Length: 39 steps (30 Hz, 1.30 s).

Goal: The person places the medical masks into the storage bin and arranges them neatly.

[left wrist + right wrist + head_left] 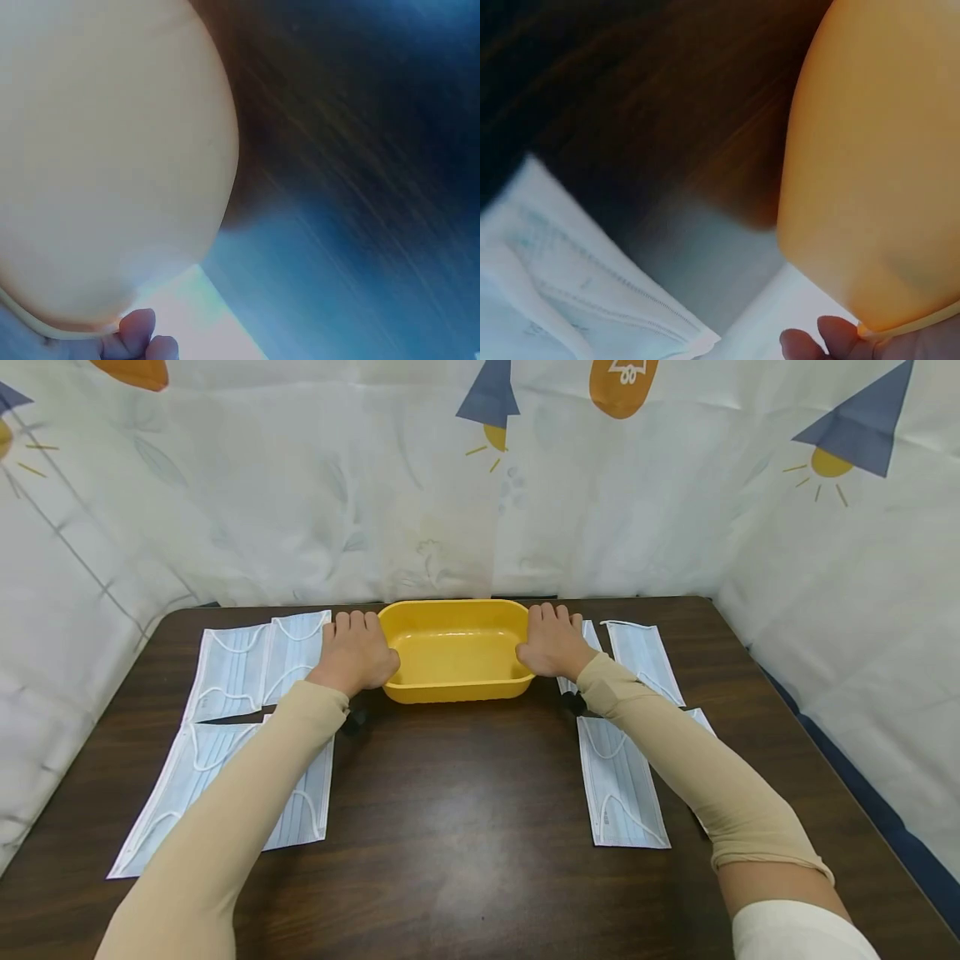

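A yellow oblong basin (pixel 455 692) stands at the far edge of the dark wooden table, its inside bare. My left hand (pixel 356 652) grips its left rim, and my right hand (pixel 553 642) grips the right rim, thumbs on the inner side. In the left wrist view the outer wall of the basin (pixel 112 150) fills much of the picture, with fingertips (pixel 139 330) curled under the rim. The right wrist view likewise has the basin wall (pixel 877 165) above curled fingertips (pixel 838 334).
Several pale blue face masks (pixel 232 664) lie in a block on the left, partly under my left arm. More masks (pixel 622 785) lie on the right around my right forearm. A white patterned curtain (pixel 420 510) hangs behind the table (pixel 465 827).
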Each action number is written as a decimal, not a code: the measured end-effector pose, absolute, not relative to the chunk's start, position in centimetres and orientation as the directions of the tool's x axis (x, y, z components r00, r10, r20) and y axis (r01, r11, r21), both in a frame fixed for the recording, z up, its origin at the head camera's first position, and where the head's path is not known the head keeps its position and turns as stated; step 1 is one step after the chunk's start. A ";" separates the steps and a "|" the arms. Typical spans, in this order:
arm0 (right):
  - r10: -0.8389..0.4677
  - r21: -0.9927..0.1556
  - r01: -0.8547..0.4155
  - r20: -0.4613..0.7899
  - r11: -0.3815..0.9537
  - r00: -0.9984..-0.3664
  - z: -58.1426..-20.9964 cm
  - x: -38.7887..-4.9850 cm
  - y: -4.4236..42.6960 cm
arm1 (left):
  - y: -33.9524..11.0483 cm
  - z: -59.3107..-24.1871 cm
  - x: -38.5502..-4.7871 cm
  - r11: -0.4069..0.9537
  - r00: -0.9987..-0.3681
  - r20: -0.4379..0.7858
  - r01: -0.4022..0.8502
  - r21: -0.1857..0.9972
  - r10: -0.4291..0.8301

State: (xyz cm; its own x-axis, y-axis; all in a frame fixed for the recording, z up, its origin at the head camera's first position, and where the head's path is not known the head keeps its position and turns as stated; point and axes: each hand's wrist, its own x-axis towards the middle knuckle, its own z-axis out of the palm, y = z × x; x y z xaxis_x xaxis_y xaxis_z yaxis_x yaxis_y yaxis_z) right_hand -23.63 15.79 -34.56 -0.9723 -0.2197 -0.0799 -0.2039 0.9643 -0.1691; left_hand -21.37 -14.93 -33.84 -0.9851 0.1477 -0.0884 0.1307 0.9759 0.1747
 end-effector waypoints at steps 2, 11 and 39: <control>-0.220 -0.166 -0.205 -0.079 0.965 -0.972 -34.5 -23.4 15.8 | -15.0 -33.8 -21.2 0.975 -0.986 -0.077 0.134 0.179 0.150; -0.236 -0.161 -0.220 -0.085 0.962 -0.968 -34.5 -22.2 16.1 | -15.0 -34.2 -20.4 0.967 -0.987 -0.057 0.137 0.217 0.152; -0.223 -0.160 -0.207 -0.090 0.965 -0.971 -34.7 -19.8 16.2 | -15.0 -35.0 -16.9 0.957 -0.990 0.015 0.141 0.252 0.142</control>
